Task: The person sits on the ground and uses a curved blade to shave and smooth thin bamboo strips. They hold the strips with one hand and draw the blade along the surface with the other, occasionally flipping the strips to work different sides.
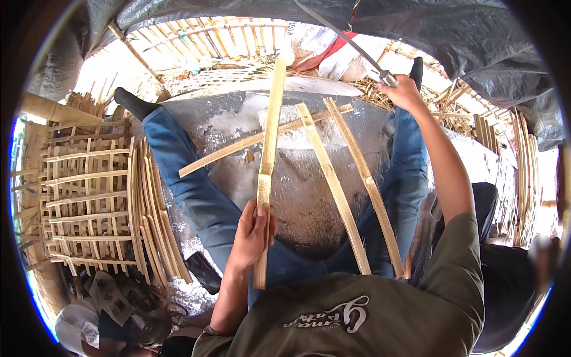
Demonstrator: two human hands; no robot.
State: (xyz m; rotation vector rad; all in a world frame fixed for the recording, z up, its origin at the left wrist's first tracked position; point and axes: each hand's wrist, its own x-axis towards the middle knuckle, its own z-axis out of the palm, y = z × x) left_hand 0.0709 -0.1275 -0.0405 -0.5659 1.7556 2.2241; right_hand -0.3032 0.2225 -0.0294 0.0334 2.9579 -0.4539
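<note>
My left hand point(253, 233) is closed around the lower part of a split bamboo strip point(271, 134), which stands out in front of me between my legs. Raised at the far right, my right hand point(402, 93) grips a long-bladed knife point(364, 52) by its handle. The blade points up and to the left, apart from the bamboo. Beneath the held strip, another bamboo strip point(223, 151) lies slantwise. Two more, a bamboo strip point(334, 185) and a bamboo strip point(370, 183) beside it, lean back toward my lap.
A woven bamboo panel point(89, 196) and a stack of bamboo strips point(156, 217) are at the left, with a dark flat object point(202, 272) near my thigh. A dark tarp point(476, 53) hangs overhead. Somebody in dark clothing point(505, 285) sits close on the right.
</note>
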